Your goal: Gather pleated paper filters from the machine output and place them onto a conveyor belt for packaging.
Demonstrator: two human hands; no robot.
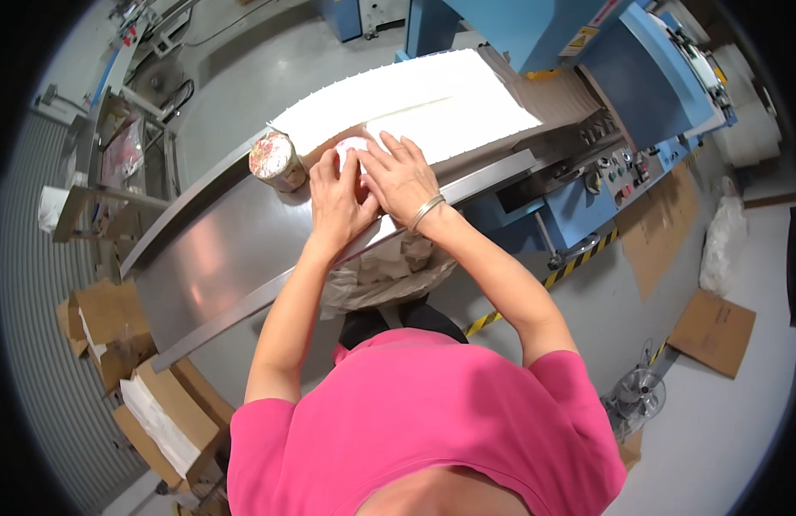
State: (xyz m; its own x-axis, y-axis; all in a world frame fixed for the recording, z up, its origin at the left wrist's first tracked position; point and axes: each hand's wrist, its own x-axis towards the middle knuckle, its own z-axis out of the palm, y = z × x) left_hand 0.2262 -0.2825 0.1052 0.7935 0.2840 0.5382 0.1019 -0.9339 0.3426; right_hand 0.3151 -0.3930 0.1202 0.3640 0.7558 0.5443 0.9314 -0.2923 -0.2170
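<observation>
Both of my hands meet over the edge of a steel table (204, 249), around a pale pinkish-white rounded object (350, 144) whose kind I cannot make out. My left hand (336, 199) has its fingers curled against the near-left side of it. From the right, my right hand (404, 179) closes over it, fingertips pressed together near the left ones; a bangle circles that wrist. The hands cover most of the object. Just left of them a squat round container (278, 161) stands upright, with a mottled red-and-white top and a brownish-gold side.
Bright white sheeting (407, 99) lies beyond my hands on a conveyor bed (560, 93) leading to a blue machine (652, 82). A plastic-lined bin (389, 275) sits below the table's near edge. Opened cardboard boxes (170, 417) stand at lower left, and a control panel (622, 176) is at right.
</observation>
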